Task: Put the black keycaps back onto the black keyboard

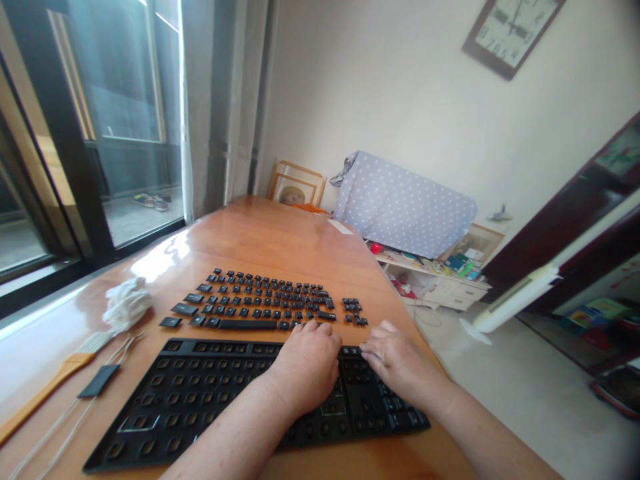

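A black keyboard [235, 387] lies on the wooden table in front of me. Most of its keycaps are off, leaving square sockets; the number-pad keys [400, 413] at its right end are still on. My left hand [310, 360] is over its upper middle, fingers curled over the far edge and the fingertips partly hidden. By the upper right row of small keys, my right hand [397, 357] has thumb and fingers drawn together; whatever is between them is hidden. Just beyond the keyboard, loose black keycaps [257, 297] lie in rows, with the long space bar [247, 325] nearest.
Left of the keyboard are a flat brush [75, 363] with an orange handle, a crumpled white cloth [127, 303] and a black piece on pale cords [100, 380]. The table's right edge [417, 327] runs close beside my right hand. A low white cabinet [445, 290] stands beyond.
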{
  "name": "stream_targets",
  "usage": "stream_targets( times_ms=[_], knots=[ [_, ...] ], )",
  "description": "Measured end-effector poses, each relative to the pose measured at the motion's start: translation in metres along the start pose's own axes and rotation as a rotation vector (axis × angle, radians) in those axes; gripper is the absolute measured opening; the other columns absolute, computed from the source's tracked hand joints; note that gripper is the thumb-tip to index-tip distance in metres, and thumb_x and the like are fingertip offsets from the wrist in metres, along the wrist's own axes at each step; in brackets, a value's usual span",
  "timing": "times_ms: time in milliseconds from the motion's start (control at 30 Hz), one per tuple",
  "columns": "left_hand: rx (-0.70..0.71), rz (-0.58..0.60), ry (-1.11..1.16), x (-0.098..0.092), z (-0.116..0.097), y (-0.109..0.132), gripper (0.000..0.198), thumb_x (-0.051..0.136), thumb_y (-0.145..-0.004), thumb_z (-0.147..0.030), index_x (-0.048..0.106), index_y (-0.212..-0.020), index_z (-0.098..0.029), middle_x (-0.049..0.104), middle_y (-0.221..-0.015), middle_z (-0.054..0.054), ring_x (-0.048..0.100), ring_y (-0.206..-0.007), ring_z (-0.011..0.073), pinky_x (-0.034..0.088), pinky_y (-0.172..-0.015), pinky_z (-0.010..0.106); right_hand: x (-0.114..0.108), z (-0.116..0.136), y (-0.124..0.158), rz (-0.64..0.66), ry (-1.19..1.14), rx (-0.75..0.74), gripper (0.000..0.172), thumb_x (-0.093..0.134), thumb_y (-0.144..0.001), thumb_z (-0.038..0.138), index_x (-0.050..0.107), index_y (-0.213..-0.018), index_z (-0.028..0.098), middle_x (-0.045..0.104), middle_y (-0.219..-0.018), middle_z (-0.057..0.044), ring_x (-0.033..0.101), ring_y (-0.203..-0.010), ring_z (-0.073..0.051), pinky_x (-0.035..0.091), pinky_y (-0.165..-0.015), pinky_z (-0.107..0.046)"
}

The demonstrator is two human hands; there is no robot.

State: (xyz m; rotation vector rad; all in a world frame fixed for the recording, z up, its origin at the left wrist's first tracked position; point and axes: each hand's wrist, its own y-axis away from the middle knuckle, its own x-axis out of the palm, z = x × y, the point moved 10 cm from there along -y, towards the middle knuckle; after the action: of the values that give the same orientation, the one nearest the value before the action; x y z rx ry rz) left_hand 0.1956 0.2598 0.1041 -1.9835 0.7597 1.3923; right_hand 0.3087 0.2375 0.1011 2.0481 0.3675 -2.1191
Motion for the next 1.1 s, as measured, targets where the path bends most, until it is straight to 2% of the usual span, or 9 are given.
stream_targets(
  times_ms=[267, 400, 533, 733, 1100],
  knots=[
    [-0.003, 0.015, 0.013, -0.002, 0.000, 0.002, 0.024, 0.044, -0.090, -0.025, 0.066, -0.097, -0.020, 0.066, -0.111, 0.012, 0.060, -0.107, 0.0322, 0.051, -0.095, 0.053, 0.001, 0.000, 0.002, -0.016, -0.001, -0.016, 0.029, 0.051, -0.101, 0.020, 0.072, -0.081, 0.021, 0.064, -0.084, -0.006, 0.054, -0.090, -0.022, 0.041, -0.076, -0.034],
    [-0.009, 0.025, 0.021, -0.003, 0.000, 0.002, 0.024, 0.044, -0.089, -0.026, 0.066, -0.098, -0.020, 0.066, -0.112, 0.011, 0.059, -0.109, 0.0323, 0.050, -0.097, 0.053, -0.006, -0.006, 0.014, -0.112, -0.034, 0.018, 0.028, 0.049, -0.101, 0.019, 0.074, -0.088, 0.021, 0.064, -0.085, -0.007, 0.055, -0.088, -0.023, 0.042, -0.078, -0.036],
    [-0.010, 0.027, 0.016, -0.003, 0.000, 0.002, 0.025, 0.044, -0.089, -0.026, 0.066, -0.098, -0.021, 0.066, -0.112, 0.012, 0.060, -0.109, 0.0316, 0.050, -0.096, 0.052, -0.009, -0.008, 0.027, -0.197, -0.065, 0.066, 0.027, 0.048, -0.099, 0.016, 0.075, -0.103, 0.020, 0.065, -0.089, -0.008, 0.054, -0.090, -0.024, 0.044, -0.082, -0.038],
    [-0.001, 0.015, 0.016, -0.002, 0.001, 0.002, 0.023, 0.045, -0.089, -0.026, 0.066, -0.096, -0.021, 0.066, -0.111, 0.011, 0.060, -0.107, 0.0307, 0.051, -0.095, 0.051, -0.001, -0.002, 0.030, -0.164, -0.119, 0.071, 0.028, 0.048, -0.100, 0.015, 0.076, -0.098, 0.020, 0.063, -0.085, -0.007, 0.053, -0.086, -0.023, 0.043, -0.077, -0.036],
    [-0.005, 0.020, 0.015, -0.002, 0.001, 0.002, 0.022, 0.046, -0.089, -0.027, 0.066, -0.096, -0.021, 0.066, -0.112, 0.011, 0.060, -0.108, 0.0305, 0.050, -0.096, 0.050, -0.004, -0.001, 0.029, -0.171, -0.097, 0.075, 0.028, 0.050, -0.099, 0.014, 0.076, -0.101, 0.021, 0.063, -0.086, -0.007, 0.053, -0.088, -0.023, 0.043, -0.078, -0.035]
  ],
)
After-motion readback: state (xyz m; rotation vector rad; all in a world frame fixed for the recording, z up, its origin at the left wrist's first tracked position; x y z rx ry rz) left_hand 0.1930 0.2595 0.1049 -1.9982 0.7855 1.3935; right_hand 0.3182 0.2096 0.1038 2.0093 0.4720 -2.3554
